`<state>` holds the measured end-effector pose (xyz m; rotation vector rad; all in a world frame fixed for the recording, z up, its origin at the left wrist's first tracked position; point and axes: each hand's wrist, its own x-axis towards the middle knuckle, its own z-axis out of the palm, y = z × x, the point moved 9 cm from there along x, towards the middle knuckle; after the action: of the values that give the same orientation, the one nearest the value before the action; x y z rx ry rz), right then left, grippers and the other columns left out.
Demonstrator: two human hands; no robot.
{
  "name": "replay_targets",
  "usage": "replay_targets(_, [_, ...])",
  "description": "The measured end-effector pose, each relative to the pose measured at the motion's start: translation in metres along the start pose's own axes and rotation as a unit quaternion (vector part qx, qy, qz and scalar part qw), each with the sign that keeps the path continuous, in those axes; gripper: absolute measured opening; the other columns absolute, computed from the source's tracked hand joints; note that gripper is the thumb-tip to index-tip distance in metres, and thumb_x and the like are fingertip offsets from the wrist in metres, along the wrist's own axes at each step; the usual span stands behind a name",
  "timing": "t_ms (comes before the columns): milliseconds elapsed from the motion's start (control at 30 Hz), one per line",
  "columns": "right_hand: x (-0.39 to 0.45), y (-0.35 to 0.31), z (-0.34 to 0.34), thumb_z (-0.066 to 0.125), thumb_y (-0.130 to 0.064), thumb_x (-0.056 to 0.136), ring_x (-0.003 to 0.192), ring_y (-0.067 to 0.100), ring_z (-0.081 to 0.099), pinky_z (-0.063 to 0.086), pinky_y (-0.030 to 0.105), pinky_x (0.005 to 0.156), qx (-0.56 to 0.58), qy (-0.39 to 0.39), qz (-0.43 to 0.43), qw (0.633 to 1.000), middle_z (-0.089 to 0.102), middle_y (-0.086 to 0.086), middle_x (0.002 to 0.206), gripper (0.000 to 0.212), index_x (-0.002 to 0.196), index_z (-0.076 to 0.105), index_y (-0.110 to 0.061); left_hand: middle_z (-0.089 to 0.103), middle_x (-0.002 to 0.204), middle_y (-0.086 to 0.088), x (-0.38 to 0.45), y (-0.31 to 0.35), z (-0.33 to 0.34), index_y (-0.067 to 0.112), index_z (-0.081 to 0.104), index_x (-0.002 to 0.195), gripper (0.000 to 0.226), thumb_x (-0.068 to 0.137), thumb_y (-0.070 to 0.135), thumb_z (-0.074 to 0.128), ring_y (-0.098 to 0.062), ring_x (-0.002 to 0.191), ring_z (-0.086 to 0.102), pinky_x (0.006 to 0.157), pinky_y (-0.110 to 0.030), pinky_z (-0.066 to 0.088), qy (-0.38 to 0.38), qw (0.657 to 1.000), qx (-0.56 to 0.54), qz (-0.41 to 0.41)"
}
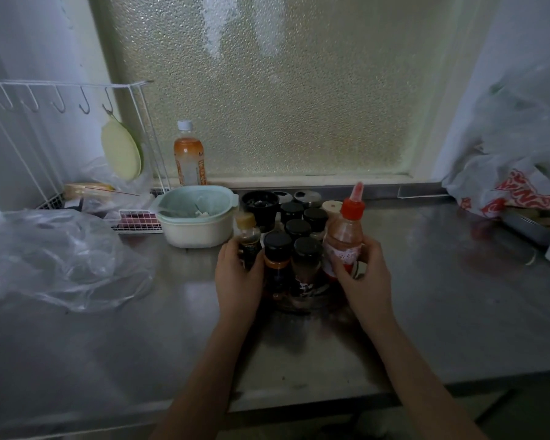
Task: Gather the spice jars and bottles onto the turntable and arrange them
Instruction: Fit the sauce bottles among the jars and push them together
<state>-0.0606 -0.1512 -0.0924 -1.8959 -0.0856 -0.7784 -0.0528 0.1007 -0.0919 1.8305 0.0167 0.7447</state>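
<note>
A cluster of jars stands on a dark clear turntable [302,301] on the steel counter. My left hand [237,274] grips a small dark bottle with a tan cap [247,236] at the cluster's left edge. My right hand [367,274] holds a red squeeze bottle with a red nozzle [343,236] at the right edge. Between them stand two tall dark jars with black lids [278,258], and several black-lidded spice jars [299,228] sit behind. A white-capped jar [332,207] and a black grinder [260,204] are at the back.
A pale green and white tub [197,223] stands just left of the cluster. An orange drink bottle [188,157] is on the window ledge. A crumpled plastic bag [54,258] lies left, a wire rack [61,128] behind it. Bags [515,173] and a tray sit at right.
</note>
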Motion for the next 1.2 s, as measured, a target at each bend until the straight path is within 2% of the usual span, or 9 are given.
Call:
replay_targets(100, [0.001, 0.000, -0.001, 0.075, -0.029, 0.077, 0.090, -0.010, 0.058, 0.044, 0.006, 0.069, 0.006, 0.005, 0.001, 1.000, 0.062, -0.008, 0.103, 0.046, 0.115, 0.051, -0.023, 0.064, 0.093, -0.004, -0.002, 0.004, -0.004, 0.019, 0.059, 0.094, 0.015, 0.081, 0.022, 0.066, -0.020, 0.087, 0.060, 0.074, -0.034, 0.049, 0.015, 1.000, -0.013, 0.002])
replay_targets(267, [0.000, 0.000, -0.007, 0.077, -0.027, 0.074, 0.088, 0.003, 0.061, 0.051, 0.022, 0.068, 0.001, 0.036, -0.001, 0.999, 0.064, -0.004, 0.102, 0.046, 0.113, 0.053, -0.022, 0.061, 0.090, -0.007, -0.003, 0.007, -0.019, 0.018, 0.053, 0.090, 0.019, 0.085, 0.034, 0.062, -0.026, 0.085, 0.059, 0.073, -0.046, 0.052, 0.080, 0.996, -0.033, 0.016])
replay_targets(367, [0.001, 0.000, -0.005, 0.074, -0.030, 0.077, 0.088, -0.001, 0.060, 0.052, 0.024, 0.071, -0.006, 0.024, -0.001, 1.000, 0.063, -0.006, 0.104, 0.046, 0.117, 0.053, -0.020, 0.063, 0.091, -0.007, -0.002, 0.002, -0.019, 0.021, 0.054, 0.092, 0.023, 0.083, 0.042, 0.058, -0.026, 0.086, 0.062, 0.072, -0.051, 0.053, 0.079, 0.996, -0.039, 0.002])
replay_targets(500, [0.002, 0.004, -0.002, 0.072, -0.032, 0.079, 0.095, 0.004, 0.059, 0.050, 0.020, 0.074, 0.006, 0.006, 0.022, 1.000, 0.061, -0.006, 0.108, 0.048, 0.121, 0.051, -0.019, 0.062, 0.093, -0.006, -0.005, 0.016, -0.016, 0.017, 0.056, 0.098, 0.021, 0.084, 0.031, 0.064, -0.025, 0.088, 0.061, 0.074, -0.050, 0.053, 0.059, 0.997, -0.022, 0.046])
replay_targets(600, [-0.001, 0.001, -0.012, 0.068, -0.030, 0.083, 0.102, 0.012, 0.057, 0.052, 0.029, 0.081, 0.010, 0.047, 0.025, 0.999, 0.059, -0.005, 0.110, 0.041, 0.118, 0.049, -0.021, 0.059, 0.096, -0.004, -0.005, 0.016, -0.015, 0.012, 0.058, 0.102, 0.025, 0.083, 0.026, 0.065, -0.026, 0.091, 0.059, 0.077, -0.049, 0.053, 0.051, 0.998, -0.007, 0.044])
replay_targets(700, [-0.014, -0.020, -0.025, 0.056, -0.029, 0.089, 0.101, 0.017, 0.055, 0.047, 0.032, 0.086, -0.002, 0.098, -0.048, 0.994, 0.054, -0.005, 0.106, 0.026, 0.113, 0.045, -0.028, 0.055, 0.100, -0.003, -0.006, 0.019, -0.012, 0.010, 0.059, 0.106, 0.026, 0.083, 0.021, 0.066, -0.020, 0.093, 0.056, 0.082, -0.040, 0.051, 0.037, 0.998, 0.005, 0.051])
replay_targets(800, [-0.021, -0.029, -0.016, 0.051, -0.030, 0.087, 0.095, 0.018, 0.055, 0.045, 0.029, 0.082, -0.034, 0.054, -0.097, 0.993, 0.055, -0.003, 0.100, 0.022, 0.108, 0.048, -0.024, 0.049, 0.103, -0.004, -0.008, 0.027, -0.007, 0.007, 0.058, 0.112, 0.032, 0.082, 0.007, 0.066, -0.004, 0.089, 0.044, 0.081, -0.014, 0.038, 0.018, 0.997, 0.014, 0.076])
replay_targets(933, [-0.019, -0.025, -0.007, 0.053, -0.026, 0.085, 0.093, 0.017, 0.055, 0.046, 0.031, 0.082, -0.067, 0.019, -0.094, 0.993, 0.058, 0.002, 0.101, 0.026, 0.108, 0.051, -0.015, 0.048, 0.097, -0.003, -0.009, 0.027, -0.006, 0.006, 0.058, 0.102, 0.024, 0.080, 0.003, 0.066, -0.003, 0.085, 0.042, 0.076, -0.001, 0.034, 0.011, 0.997, 0.007, 0.075])
replay_targets(1200, [-0.025, -0.040, -0.004, 0.057, -0.021, 0.083, 0.086, 0.014, 0.051, 0.044, 0.030, 0.076, -0.095, 0.003, -0.135, 0.986, 0.056, 0.001, 0.095, 0.023, 0.103, 0.052, -0.011, 0.061, 0.097, -0.001, -0.006, 0.004, 0.000, 0.019, 0.057, 0.100, 0.022, 0.080, 0.014, 0.065, -0.023, 0.097, 0.058, 0.082, -0.032, 0.046, -0.027, 0.999, -0.038, 0.007])
